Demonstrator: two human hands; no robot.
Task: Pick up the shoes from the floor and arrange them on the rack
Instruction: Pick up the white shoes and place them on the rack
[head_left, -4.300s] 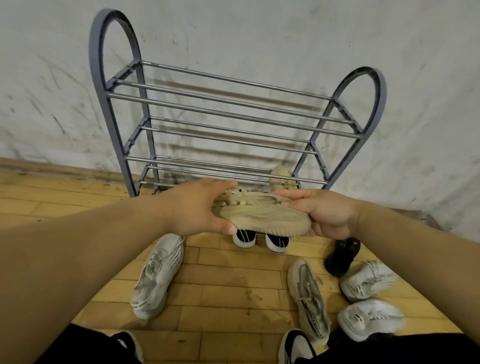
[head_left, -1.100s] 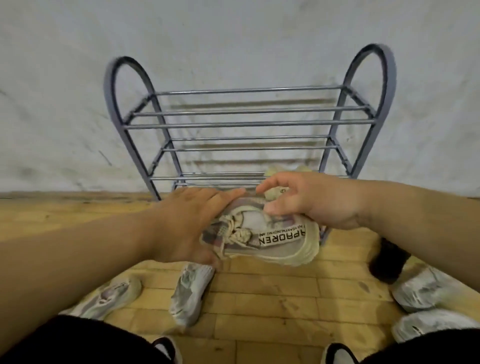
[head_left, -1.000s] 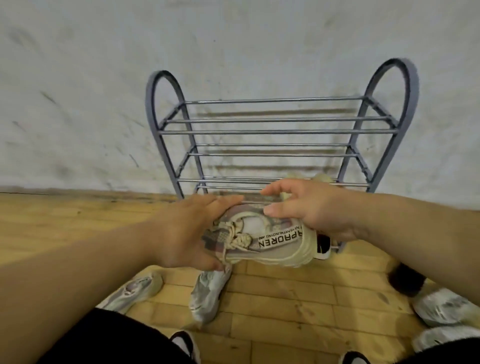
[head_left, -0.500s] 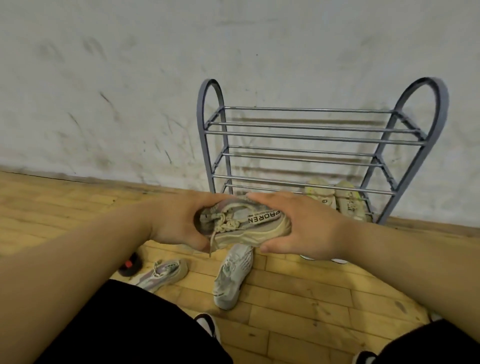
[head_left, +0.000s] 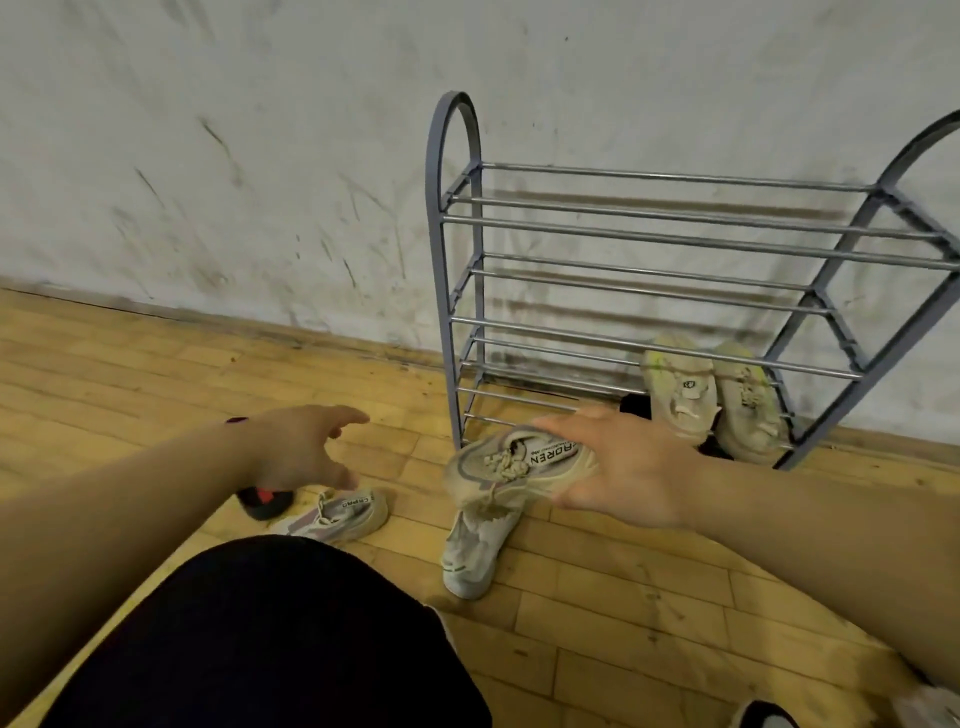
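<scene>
Looking down, a dark knee (head_left: 270, 639) filled the bottom of the view, with the wooden floor (head_left: 623, 613) all around it. At the bottom right corner, part of a dark and white shoe (head_left: 769, 719) peeked in.

A white shoe (head_left: 475, 545) lay on the floor just past the knee, with its toe pointing toward the person. To the left lay a pale shoe with purple stripes (head_left: 337, 514), and a black and red thing (head_left: 262, 501) sat just beside it, partly hidden under the left hand (head_left: 306, 452). That hand hung over them with its fingers spread wide, holding nothing. I could not tell if it touched anything.

The right hand (head_left: 628, 478) held a cream shoe with letters on its tongue (head_left: 514, 465). The fingers and thumb wrapped around the heel end, and the toe pointed left. This shoe was up in the air, right above the white shoe and just in front of the rack's left leg.

The grey metal rack (head_left: 452, 270) stood against the scuffed white wall (head_left: 234, 156). Two tan shoes (head_left: 711, 395) sat side by side on its lowest shelf, at the right end. The shelves above them held no shoes. Something black (head_left: 636, 405) showed behind the right hand, by the bottom of the rack.
</scene>
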